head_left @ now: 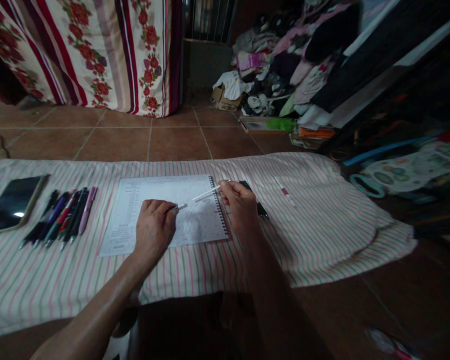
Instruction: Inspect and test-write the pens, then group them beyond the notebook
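My left hand (153,225) is closed over the notebook, pinching a short, dark pen part with a pale tip (180,206). My right hand (240,202) grips a thin white pen refill (206,193) by its right end, and its free end points left toward the pale tip with a small gap between. Beneath both lies a spiral notebook (127,215) with a printed page. A black pen piece (262,209) rests just right of my right hand, partly hidden by it. Farther right is a white stick with a red label (286,192).
The table has a striped cloth (322,225). On the left lie several pens (62,217) in a row and a dark phone (13,204). Beyond are a floral curtain (97,55), a tiled floor (172,140) and a heap of clothes (277,65).
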Demonstrator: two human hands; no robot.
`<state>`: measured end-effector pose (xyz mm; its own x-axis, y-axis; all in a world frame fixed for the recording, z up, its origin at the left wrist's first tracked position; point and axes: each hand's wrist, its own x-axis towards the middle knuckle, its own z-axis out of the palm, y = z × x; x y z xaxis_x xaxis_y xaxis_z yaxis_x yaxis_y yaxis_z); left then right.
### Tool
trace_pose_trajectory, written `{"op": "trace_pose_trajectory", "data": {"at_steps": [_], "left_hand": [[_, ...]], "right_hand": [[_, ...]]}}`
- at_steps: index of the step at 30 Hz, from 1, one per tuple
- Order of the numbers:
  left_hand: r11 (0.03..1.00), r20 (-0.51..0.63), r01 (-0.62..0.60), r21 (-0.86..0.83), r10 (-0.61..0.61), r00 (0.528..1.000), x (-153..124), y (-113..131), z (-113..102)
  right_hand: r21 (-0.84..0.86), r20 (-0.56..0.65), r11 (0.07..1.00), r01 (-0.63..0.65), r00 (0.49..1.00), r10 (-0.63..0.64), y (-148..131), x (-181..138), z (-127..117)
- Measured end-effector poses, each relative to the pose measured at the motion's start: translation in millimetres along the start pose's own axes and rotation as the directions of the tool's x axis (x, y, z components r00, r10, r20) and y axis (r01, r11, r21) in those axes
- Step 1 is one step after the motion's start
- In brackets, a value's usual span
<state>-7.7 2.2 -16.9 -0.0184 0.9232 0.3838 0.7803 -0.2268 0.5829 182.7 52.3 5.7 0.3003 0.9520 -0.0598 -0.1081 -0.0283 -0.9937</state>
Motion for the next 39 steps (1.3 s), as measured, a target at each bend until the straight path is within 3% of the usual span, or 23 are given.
{"op": "trace_pose_trajectory", "data": {"at_steps": [3,6,9,12,18,24,29,39], "left_hand": [[0.913,0.024,0.243,-0.329,-0.249,0.968,4,0,-6],[0.611,0.161,0.413,-0.676,-0.424,0.891,7,2,-12],[0.377,0.255,0.459,-0.804,-0.478,0.84,8,6,-16],[0.283,0.299,0.481,-0.83,-0.502,0.811,9,8,-16],[0.324,0.245,0.43,-0.843,-0.481,0.842,9,1,-11],[0.438,0.201,0.403,-0.804,-0.438,0.876,6,2,-11],[0.51,0.226,0.433,-0.743,-0.418,0.88,3,-1,-6],[0.497,0.234,0.398,-0.771,-0.36,0.903,-1,4,2]], "right_hand": [[0.021,-0.003,1.0,-0.008,1.0,0.008,-2,-1,1],[0.005,-0.006,1.0,-0.013,1.0,0.013,-3,-2,1],[-0.017,-0.007,1.0,-0.018,1.0,0.018,-3,-3,2],[-0.005,-0.003,1.0,-0.016,1.0,0.016,-3,-3,3],[0.018,-0.013,1.0,-0.016,1.0,0.017,-1,-2,5],[0.031,-0.009,1.0,-0.004,1.0,0.005,-4,-4,5],[0.071,0.002,0.997,0.024,1.0,-0.024,-11,-6,9],[0.127,-0.026,0.987,0.095,0.995,-0.092,-22,-8,8]]}}
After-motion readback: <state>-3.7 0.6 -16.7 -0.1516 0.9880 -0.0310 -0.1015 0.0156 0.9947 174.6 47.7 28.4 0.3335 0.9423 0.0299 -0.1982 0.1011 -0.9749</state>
